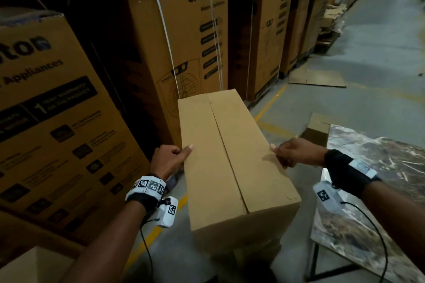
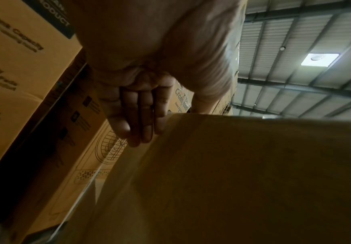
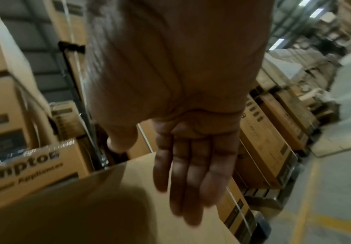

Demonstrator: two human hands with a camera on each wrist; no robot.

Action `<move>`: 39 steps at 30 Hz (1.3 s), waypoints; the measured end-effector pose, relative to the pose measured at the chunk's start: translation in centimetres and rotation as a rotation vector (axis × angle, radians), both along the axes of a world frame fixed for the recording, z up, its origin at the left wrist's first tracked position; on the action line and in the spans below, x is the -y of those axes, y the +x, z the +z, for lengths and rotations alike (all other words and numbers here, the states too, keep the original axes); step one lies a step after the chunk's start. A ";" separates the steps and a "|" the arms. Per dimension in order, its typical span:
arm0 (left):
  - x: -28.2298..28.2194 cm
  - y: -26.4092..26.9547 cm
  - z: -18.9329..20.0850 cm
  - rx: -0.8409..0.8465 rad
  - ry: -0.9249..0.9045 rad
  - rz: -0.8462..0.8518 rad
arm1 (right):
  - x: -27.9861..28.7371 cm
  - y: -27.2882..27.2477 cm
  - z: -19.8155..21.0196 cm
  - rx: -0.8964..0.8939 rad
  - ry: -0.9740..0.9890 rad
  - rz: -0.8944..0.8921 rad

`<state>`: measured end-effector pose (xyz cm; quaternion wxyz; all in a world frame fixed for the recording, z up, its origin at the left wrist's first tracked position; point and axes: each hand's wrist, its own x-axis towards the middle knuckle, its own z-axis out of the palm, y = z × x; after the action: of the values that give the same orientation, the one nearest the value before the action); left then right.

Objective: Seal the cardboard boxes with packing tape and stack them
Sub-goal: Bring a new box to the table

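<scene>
A long plain cardboard box [image 1: 230, 156] with its top flaps closed along a centre seam sits between my two hands. My left hand [image 1: 170, 158] is at its left side, thumb lying on the top and straight fingers [image 2: 136, 118] flat against the side wall [image 2: 232, 181]. My right hand [image 1: 294, 154] is at the right top edge with its thumb touching the edge. In the right wrist view its fingers [image 3: 191, 173] are straight beside the box [image 3: 86, 206]. I cannot tell whether the seam is taped. What lies under the box is in shadow.
Tall printed appliance cartons [image 1: 57, 122] [image 1: 184, 41] stand close on the left and behind. A marble-patterned table [image 1: 379, 179] is at the right, with a small brown box [image 1: 317, 131] beyond it. Flattened cardboard [image 1: 317, 78] lies on the grey floor with yellow lines [image 1: 269, 103].
</scene>
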<state>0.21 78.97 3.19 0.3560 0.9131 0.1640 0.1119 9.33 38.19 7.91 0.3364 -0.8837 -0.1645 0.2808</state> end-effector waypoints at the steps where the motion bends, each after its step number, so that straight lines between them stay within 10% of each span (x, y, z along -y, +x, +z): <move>1: -0.1 0.4 -0.3 0.001 0.006 0.027 | -0.2 0.7 0.0 0.059 -0.037 0.011; 6: -0.2 2.3 -1.1 -0.150 -0.074 0.086 | -2.1 3.3 -0.6 0.195 -0.160 0.071; 24: -0.8 6.7 -2.9 -0.223 -0.737 -0.079 | -6.6 5.7 -1.9 -0.337 0.211 -0.030; 39: 10.2 5.6 14.0 0.220 -0.586 -0.449 | 2.7 -1.9 8.5 0.091 0.606 -0.351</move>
<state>5.83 68.79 17.19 0.6332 0.7683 -0.0544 0.0769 7.39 35.48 16.37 0.6187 -0.7702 -0.1007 0.1176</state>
